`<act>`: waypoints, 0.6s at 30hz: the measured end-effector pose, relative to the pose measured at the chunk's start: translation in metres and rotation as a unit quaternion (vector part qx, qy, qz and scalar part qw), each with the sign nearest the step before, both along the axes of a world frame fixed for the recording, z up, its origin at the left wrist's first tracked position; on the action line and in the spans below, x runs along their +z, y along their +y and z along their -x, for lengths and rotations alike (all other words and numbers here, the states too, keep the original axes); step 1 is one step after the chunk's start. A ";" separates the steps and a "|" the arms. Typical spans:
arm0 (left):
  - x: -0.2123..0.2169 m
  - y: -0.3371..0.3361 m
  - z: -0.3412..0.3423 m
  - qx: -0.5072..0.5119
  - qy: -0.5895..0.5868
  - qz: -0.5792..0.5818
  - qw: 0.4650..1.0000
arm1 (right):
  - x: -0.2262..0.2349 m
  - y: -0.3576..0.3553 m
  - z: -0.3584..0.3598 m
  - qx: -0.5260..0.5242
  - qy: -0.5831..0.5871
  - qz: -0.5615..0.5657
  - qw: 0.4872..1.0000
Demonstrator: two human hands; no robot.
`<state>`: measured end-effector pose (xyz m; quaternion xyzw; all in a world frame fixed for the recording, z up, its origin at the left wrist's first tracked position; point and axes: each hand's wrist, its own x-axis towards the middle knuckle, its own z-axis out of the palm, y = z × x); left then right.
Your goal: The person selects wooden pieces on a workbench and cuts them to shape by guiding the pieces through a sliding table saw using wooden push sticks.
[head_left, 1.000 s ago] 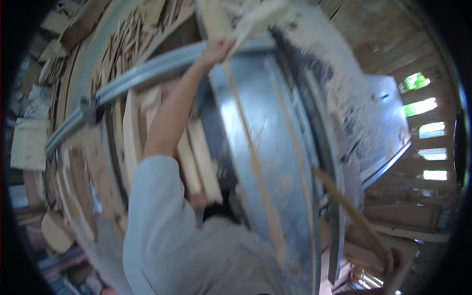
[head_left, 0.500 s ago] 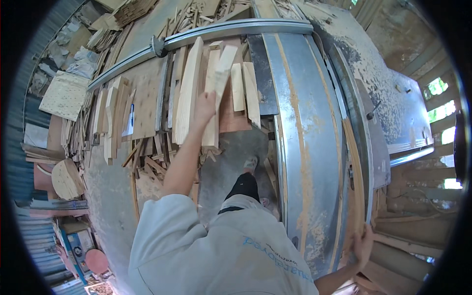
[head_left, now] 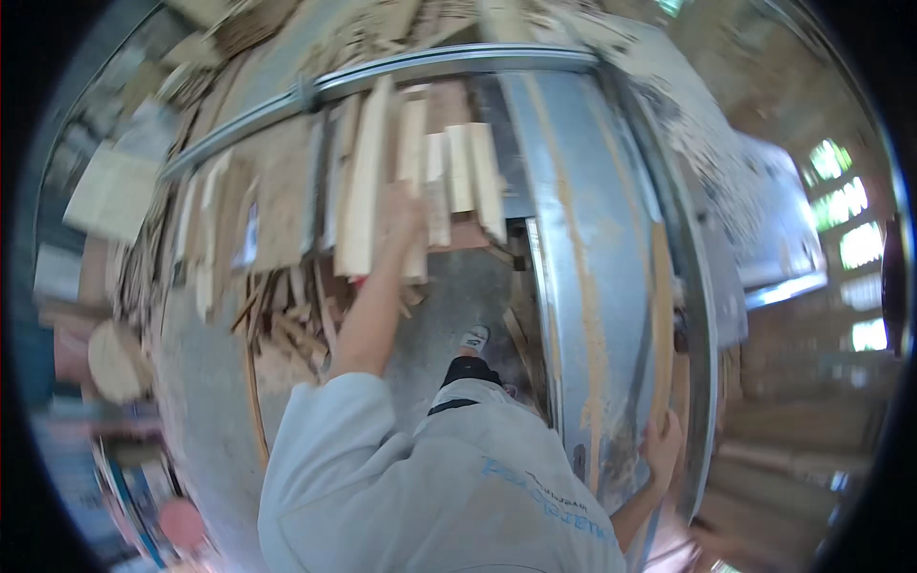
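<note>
Motion blurs my left hand (head_left: 405, 212), which is over the near part of a pale wooden stick (head_left: 413, 143); whether its fingers grip anything cannot be made out. Just right of it lies a short wooden block (head_left: 437, 186), beside two more pale pieces (head_left: 459, 167). To its left rests a longer, thicker timber (head_left: 367, 191). Down at the right, my right hand (head_left: 662, 447) is closed around the near end of a long thin wooden strip (head_left: 661, 325), which runs along the right side of the metal machine table (head_left: 564, 286).
A metal rail (head_left: 458, 62) crosses beyond the wood pieces. Another long metal fence (head_left: 683, 277) runs down the right of the strip. Offcuts (head_left: 298, 325) lie on the floor at the left, and stacked wood (head_left: 215, 224) stands farther left.
The short block that my left hand held tilted now lies flat beside the others, and that hand has come down nearer. My right hand and the strip have shifted left, off the fence.
</note>
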<state>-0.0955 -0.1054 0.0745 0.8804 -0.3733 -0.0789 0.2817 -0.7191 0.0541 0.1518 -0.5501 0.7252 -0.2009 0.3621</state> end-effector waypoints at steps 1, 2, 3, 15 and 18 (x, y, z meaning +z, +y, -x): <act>-0.017 0.000 -0.001 -0.005 0.001 0.067 0.998 | -0.034 0.015 0.024 -0.010 0.022 0.052 0.998; -0.033 -0.001 -0.016 -0.006 0.052 0.135 0.990 | -0.044 0.015 0.015 0.024 0.076 0.115 0.990; -0.048 0.005 -0.035 -0.040 0.027 0.138 0.989 | -0.053 0.009 0.009 0.065 0.135 0.179 0.972; -0.072 -0.065 0.115 -0.157 -0.167 -0.189 0.955 | -0.101 0.111 -0.025 -0.247 0.121 0.074 0.959; -0.123 -0.091 0.070 -0.088 -0.253 -0.233 0.935 | -0.101 0.148 -0.031 -0.307 0.156 0.019 0.939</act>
